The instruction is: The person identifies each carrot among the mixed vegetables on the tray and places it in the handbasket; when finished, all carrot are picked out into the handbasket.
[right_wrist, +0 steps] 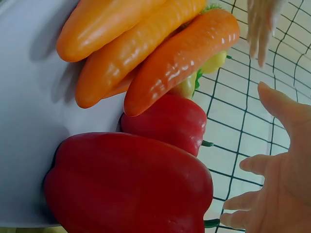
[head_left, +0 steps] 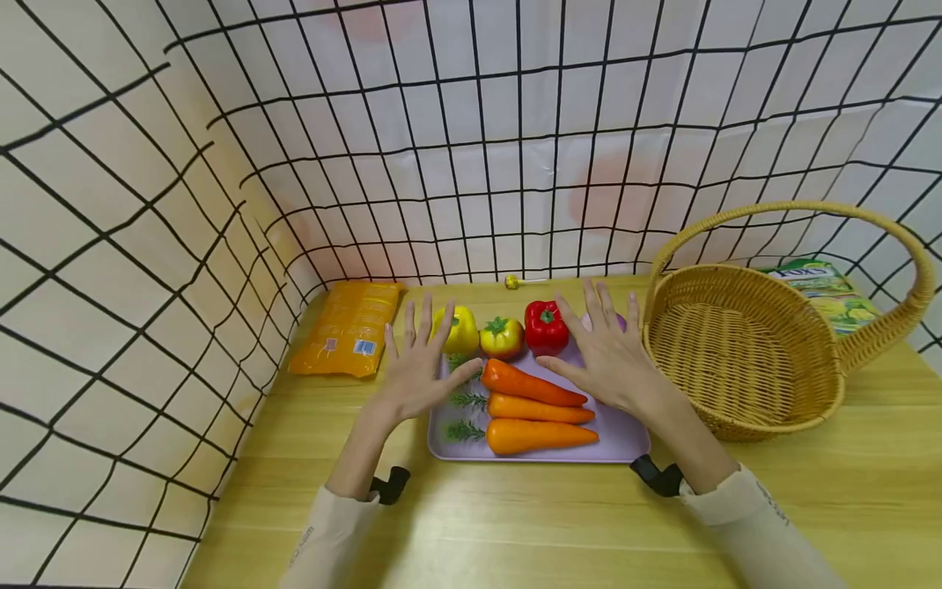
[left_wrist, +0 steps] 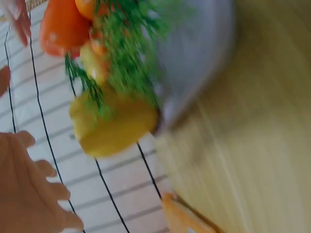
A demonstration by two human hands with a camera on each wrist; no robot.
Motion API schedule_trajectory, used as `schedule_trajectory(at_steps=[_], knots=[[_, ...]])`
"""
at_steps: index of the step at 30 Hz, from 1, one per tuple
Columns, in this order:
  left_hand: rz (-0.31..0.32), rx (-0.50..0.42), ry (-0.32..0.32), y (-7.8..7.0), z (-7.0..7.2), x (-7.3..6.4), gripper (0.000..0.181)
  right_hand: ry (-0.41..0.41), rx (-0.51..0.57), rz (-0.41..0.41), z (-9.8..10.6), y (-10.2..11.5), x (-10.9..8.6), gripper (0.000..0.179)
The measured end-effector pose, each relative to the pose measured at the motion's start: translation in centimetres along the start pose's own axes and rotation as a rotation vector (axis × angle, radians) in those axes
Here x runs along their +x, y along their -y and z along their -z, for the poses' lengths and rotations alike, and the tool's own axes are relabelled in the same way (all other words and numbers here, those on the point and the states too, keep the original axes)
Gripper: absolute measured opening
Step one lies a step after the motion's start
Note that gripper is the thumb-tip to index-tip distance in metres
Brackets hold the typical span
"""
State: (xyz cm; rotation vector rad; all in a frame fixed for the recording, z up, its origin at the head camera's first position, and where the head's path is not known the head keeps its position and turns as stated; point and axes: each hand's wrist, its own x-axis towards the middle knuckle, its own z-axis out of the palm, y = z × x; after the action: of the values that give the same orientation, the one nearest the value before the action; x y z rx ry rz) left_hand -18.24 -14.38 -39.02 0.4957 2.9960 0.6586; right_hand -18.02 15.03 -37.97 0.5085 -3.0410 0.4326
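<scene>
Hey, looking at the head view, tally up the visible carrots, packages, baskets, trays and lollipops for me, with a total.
Carrots: 3
Packages: 2 (orange package, green package)
Basket: 1
Tray: 1
Lollipop: 1
Total: 8

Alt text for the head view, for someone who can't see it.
A person's left hand and right hand, both spread open and empty, hover by a lavender tray of three carrots, with a yellow pepper and a red pepper behind them. On the table, a wicker basket stands to the right and an orange packet lies to the left.
</scene>
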Motion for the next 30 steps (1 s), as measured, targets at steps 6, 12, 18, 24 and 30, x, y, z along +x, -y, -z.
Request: schedule_trajectory(at_steps=[6,12,18,24,30], knots=[[-0.003,-0.1,0.074,2.8,0.8,-2.1,0.106,-0.001,0.006,0.013,0.1,0.0,-0.1,0.096],[-0.04,-0.14,0.195,4.4,0.4,-3.3,0.119,0.012,0.016,0.022,0.1,-0.1,-0.4,0.094],[-0.01,-0.146,0.356,5.3,-0.5,-3.8,0.132,0.016,0.024,0.034,0.1,-0.1,-0.6,0.093],[0.026,-0.152,0.447,5.8,-1.2,-3.7,0.138,0.032,0.05,0.043,-0.2,-0.2,-0.7,0.094],[0.036,-0.125,0.471,6.1,-1.2,-3.2,0.14,0.021,0.058,0.053,-0.3,-0.1,-0.9,0.092]])
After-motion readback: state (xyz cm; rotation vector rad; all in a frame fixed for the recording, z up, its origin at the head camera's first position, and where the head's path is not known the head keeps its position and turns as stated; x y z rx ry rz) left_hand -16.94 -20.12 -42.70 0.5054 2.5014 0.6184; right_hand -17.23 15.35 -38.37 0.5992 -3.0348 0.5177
